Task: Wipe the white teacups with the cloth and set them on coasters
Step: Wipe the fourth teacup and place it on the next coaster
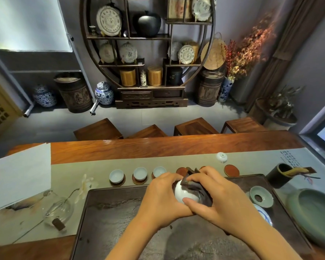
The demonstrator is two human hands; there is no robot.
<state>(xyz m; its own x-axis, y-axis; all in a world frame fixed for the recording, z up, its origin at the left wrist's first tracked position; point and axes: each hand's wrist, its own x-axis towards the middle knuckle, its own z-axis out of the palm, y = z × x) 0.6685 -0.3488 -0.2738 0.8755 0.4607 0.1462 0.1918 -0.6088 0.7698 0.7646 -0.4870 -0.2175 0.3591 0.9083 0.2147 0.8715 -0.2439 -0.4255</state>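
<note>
Head view, the only one we have. We're mid-wipe on the 4th cup. The left hand (pixel 160 194) curls round a white teacup (pixel 184 193), held above the dark stone tea tray (pixel 111 212), fingers wrapped over its far side & the cup apparently tipped on its side or upside down. The right hand (pixel 212 196) pinches the dark brown cloth (pixel 199 188) against the cup, thumb pressed on the white wall, cloth bunched over the rim. Both hands are clenched on something, neither loose.

Three wiped-looking teacups (pixel 140 173) sit upright on coasters in a row on the runner, just beyond the tray. Free red coasters lie to their right: one (pixel 182 171) peeks out just past the hands, another (pixel 231 170) well clear further right.

Next move, as we judge it: finish rubbing, turn the cup upright, let go w/ the cloth hand, then lower the cup square onto the nearest free coaster w/o knocking the 3rd cup beside it.

Hard to make out: the cup's mouth & inside are covered by cloth & fingers, so we can't tell whether the inside is done. The nearest free coaster is part-hidden behind the knuckles; a 3rd reddish sliver between the two may be another coaster, can't say. Wide-angle bending makes the tray edges curve.
</note>
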